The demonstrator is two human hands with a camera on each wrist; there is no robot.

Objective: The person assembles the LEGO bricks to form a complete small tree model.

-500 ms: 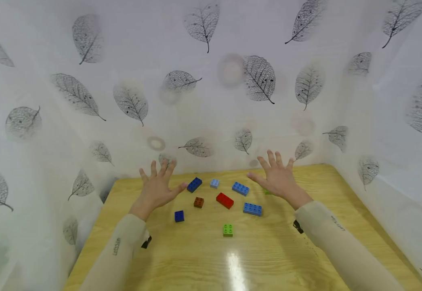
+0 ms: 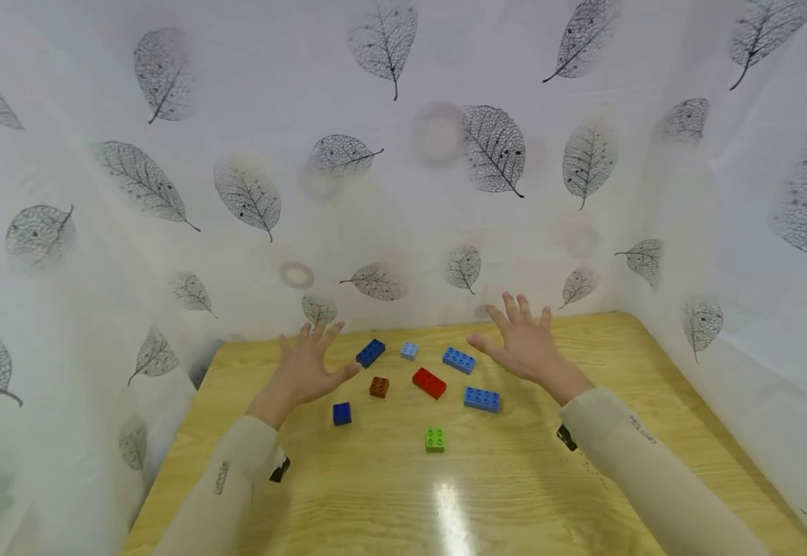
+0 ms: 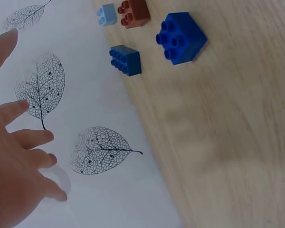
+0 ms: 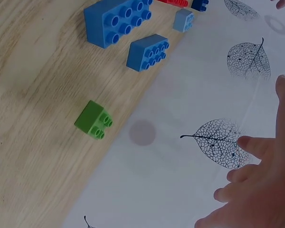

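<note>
My left hand [image 2: 302, 374] hovers over the left side of the table, fingers spread and holding nothing. Its thumb is nearest a dark blue brick [image 2: 371, 353]. A small blue brick [image 2: 342, 414] and a brown brick [image 2: 378, 387] lie below and right of that hand. Over the right side, my right hand [image 2: 528, 347] also has its fingers spread, with nothing in it. Close to its thumb lies a blue brick [image 2: 459, 360], and another blue brick [image 2: 482, 399] sits nearer. A green brick [image 4: 93, 119] shows in the right wrist view; in the head view the right hand hides it.
A red brick [image 2: 429, 383] lies mid-table, with a light blue brick [image 2: 409, 350] behind it and a bright green brick [image 2: 435, 440] in front. The wooden table [image 2: 375, 502] meets a leaf-patterned white curtain [image 2: 403, 208] at its back and sides.
Both hands have dipped slightly, their fingertips now lower in the head view. The right hand has shifted a little left. The bricks lie as before.
</note>
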